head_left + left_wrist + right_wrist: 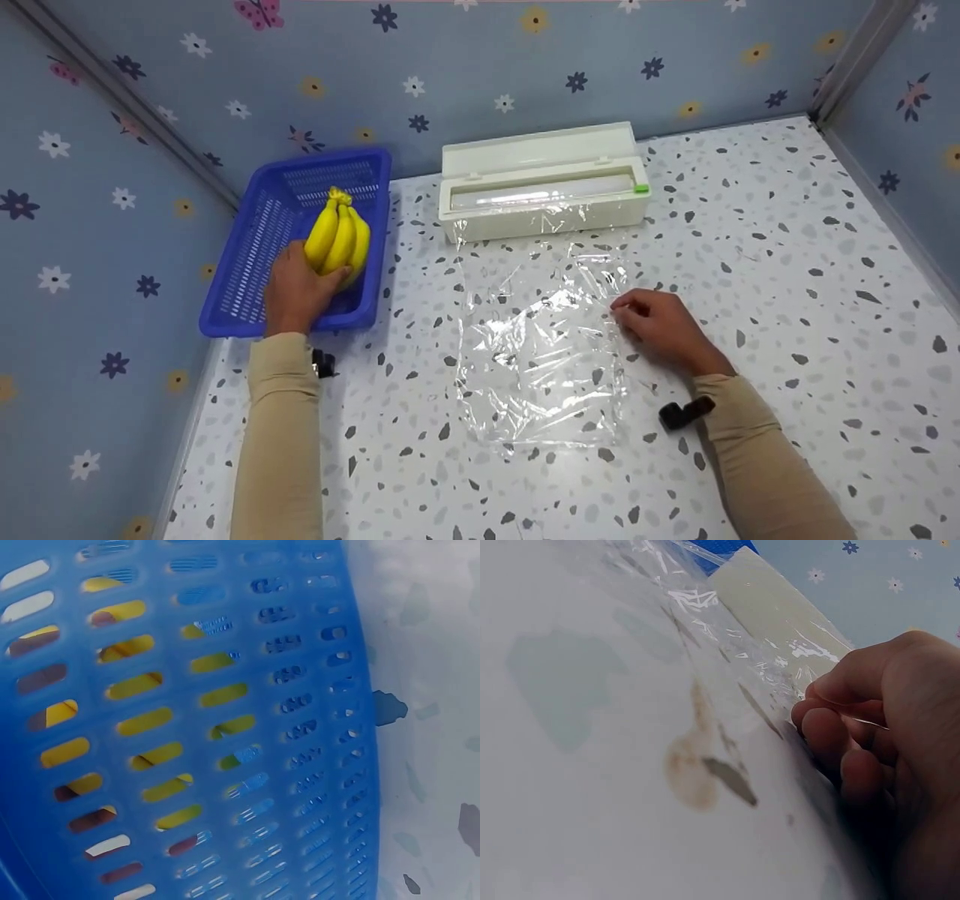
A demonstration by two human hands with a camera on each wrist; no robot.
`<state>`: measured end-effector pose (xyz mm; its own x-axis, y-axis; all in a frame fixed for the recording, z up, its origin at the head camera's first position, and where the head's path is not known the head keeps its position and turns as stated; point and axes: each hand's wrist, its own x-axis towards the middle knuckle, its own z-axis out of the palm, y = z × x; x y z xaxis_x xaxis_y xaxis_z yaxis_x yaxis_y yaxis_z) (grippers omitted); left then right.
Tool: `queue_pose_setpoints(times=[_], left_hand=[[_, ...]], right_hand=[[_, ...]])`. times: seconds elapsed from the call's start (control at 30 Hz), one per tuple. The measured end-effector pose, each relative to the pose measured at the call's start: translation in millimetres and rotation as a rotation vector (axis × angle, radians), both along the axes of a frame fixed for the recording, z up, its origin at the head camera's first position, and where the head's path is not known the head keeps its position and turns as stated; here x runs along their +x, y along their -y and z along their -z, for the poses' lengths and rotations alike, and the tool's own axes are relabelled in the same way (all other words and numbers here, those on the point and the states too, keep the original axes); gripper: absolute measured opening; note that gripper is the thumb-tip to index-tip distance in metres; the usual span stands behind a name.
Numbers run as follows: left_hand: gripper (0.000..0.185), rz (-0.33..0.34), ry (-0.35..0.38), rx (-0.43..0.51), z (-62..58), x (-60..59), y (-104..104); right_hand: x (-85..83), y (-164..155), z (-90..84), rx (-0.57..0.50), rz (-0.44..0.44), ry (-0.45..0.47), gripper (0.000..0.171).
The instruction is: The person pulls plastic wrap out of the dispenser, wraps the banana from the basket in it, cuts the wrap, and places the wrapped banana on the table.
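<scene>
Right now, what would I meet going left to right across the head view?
Blue basket, with the left hand gripping bananas inside it → clear plastic film → right hand at the film's edge. I leave out the white box: it overlaps the film's stretch.

Gap between basket [382, 232] and film [536, 360], box [540, 150] standing behind
</scene>
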<state>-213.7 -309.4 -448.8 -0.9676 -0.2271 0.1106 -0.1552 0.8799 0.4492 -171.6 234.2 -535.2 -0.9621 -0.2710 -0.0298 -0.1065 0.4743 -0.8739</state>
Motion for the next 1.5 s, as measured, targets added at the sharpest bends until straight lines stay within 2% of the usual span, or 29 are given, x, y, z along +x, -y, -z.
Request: queue_pose_setpoints(times=[0.2, 0.9, 1.13, 1.33, 1.5], left_hand=[[0.079, -0.018, -0.014, 0.002, 1.3, 0.8, 0.0], [0.080, -0.059, -0.093, 0.042, 1.4, 4.7, -2.6], [0.076, -0.084, -0.155, 0.048, 1.3, 5.7, -5.1], [0.078, -0.096, -0.170, 0.061, 1.0, 5.9, -6.5], [0.081, -0.078, -0.222, 0.045, 0.1, 9.4, -7.4]], right_hand=[[-0.9, 1.0, 1.5, -0.004, 0.015, -0.021, 0.014], [-1.4, 0.8, 0.2, 0.012, 0.017, 0.001, 0.016], [-0.6, 1.2, -2.2, 0.023, 0.029, -0.001, 0.015], [-0.9, 0.8, -2.4, 0.034, 0.023, -0.025, 0.013], [-0.9, 2.0, -1.9, 0.039, 0.017, -0.039, 0.014]])
